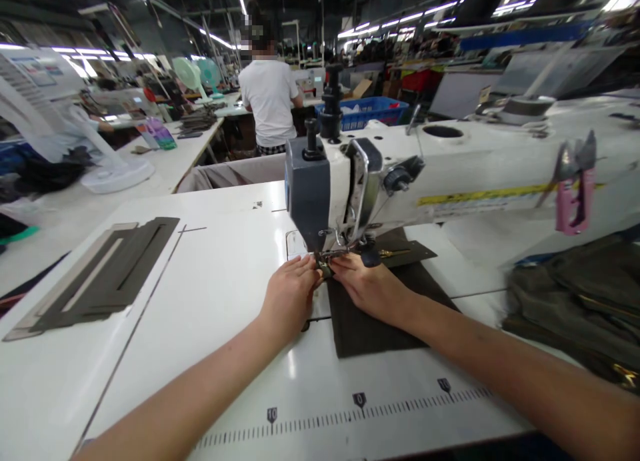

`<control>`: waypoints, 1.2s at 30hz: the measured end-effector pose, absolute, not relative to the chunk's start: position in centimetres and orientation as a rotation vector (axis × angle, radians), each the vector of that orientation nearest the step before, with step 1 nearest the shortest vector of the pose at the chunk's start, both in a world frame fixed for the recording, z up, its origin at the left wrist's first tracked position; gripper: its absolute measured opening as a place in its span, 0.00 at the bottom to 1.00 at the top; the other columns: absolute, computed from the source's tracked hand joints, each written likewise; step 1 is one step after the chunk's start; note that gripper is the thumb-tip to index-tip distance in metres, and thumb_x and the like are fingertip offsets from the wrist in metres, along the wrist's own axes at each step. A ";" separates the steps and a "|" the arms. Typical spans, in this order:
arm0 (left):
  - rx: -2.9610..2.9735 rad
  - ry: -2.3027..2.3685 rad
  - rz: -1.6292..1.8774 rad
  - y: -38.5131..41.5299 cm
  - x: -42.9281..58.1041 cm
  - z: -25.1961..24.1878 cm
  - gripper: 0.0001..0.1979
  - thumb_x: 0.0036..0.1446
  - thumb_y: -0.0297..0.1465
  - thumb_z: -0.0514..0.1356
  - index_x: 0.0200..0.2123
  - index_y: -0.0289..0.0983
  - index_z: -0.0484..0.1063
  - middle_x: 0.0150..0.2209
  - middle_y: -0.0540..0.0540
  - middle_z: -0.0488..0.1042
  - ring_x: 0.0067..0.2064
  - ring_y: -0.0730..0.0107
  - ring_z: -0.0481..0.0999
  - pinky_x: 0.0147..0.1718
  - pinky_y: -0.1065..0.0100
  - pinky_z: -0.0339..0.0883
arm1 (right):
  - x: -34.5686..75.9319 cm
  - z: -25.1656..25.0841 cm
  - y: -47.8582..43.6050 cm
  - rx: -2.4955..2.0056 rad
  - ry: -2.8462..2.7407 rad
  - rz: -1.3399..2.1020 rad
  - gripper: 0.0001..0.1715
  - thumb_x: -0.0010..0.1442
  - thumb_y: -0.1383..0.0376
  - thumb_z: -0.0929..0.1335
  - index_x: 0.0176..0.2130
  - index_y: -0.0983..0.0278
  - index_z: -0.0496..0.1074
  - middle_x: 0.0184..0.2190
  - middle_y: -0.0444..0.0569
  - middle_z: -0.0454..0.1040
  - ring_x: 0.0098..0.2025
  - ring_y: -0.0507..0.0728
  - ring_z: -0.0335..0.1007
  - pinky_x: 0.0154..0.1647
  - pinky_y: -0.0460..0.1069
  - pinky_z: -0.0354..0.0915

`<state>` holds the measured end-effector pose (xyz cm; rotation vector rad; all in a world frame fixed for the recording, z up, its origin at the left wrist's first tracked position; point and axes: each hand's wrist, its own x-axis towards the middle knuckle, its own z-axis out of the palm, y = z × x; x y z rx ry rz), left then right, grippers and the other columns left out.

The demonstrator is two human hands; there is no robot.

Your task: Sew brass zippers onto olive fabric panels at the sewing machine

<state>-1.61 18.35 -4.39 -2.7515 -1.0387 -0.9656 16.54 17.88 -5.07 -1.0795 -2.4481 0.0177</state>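
Under the presser foot of a sewing machine (309,191) lies a dark olive fabric piece (380,327), its lower part spread flat on the white machine table. My left hand (290,294) is just left of the needle area, thumb and fingers closed on the fabric's edge. Stretched over the fabric to the right of the foot, my right hand (367,284) presses down with fingers lying flat. A gold zipper (395,253) shows on the fabric behind my right hand. The needle tip and the exact stitching spot are hidden by the foot and my fingers.
Stacked flat fabric panels (120,267) lie at the left. Pink-handled snips (575,201) hang on the machine arm. A dark fabric pile (575,307) sits at the right. A white fan (117,171) stands on the neighbouring table; a person (270,101) stands beyond.
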 end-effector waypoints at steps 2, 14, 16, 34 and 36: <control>-2.744 -1.037 -0.971 18.4 -1.6 -4.4 0.07 0.56 0.22 0.54 0.32 0.35 0.72 0.38 0.41 0.77 0.43 0.62 0.76 0.47 0.59 0.68 | 16.6 -5.3 17.9 -1.076 -2.434 -0.002 0.12 0.61 0.72 0.58 0.40 0.68 0.69 0.37 0.55 0.72 0.50 0.59 0.64 0.51 0.55 0.62; -2.764 -1.056 -0.909 18.8 -1.6 -4.3 0.07 0.55 0.21 0.55 0.31 0.35 0.71 0.38 0.43 0.77 0.42 0.63 0.76 0.49 0.59 0.66 | 16.6 -4.9 18.3 -1.107 -2.464 0.016 0.14 0.61 0.72 0.57 0.41 0.66 0.68 0.37 0.54 0.72 0.49 0.58 0.65 0.49 0.53 0.64; -2.769 -1.058 -0.906 18.8 -1.7 -4.2 0.06 0.55 0.21 0.55 0.31 0.35 0.71 0.38 0.43 0.77 0.42 0.63 0.76 0.49 0.59 0.66 | 16.5 -5.0 18.3 -1.107 -2.466 -0.004 0.14 0.61 0.73 0.57 0.41 0.67 0.68 0.39 0.54 0.72 0.49 0.58 0.65 0.49 0.53 0.63; -2.689 -1.061 -0.949 18.6 -1.5 -4.4 0.08 0.57 0.22 0.52 0.33 0.34 0.71 0.37 0.41 0.77 0.42 0.63 0.76 0.48 0.58 0.68 | 16.4 -5.1 18.2 -1.106 -2.353 0.032 0.11 0.60 0.72 0.59 0.36 0.67 0.70 0.39 0.54 0.73 0.45 0.58 0.67 0.49 0.52 0.63; -2.667 -1.075 -0.957 18.7 -1.5 -4.5 0.08 0.57 0.23 0.52 0.33 0.35 0.71 0.37 0.41 0.77 0.41 0.63 0.76 0.47 0.59 0.68 | 16.4 -5.3 18.3 -1.099 -2.330 0.022 0.12 0.60 0.72 0.59 0.35 0.67 0.70 0.38 0.54 0.73 0.44 0.58 0.67 0.47 0.52 0.64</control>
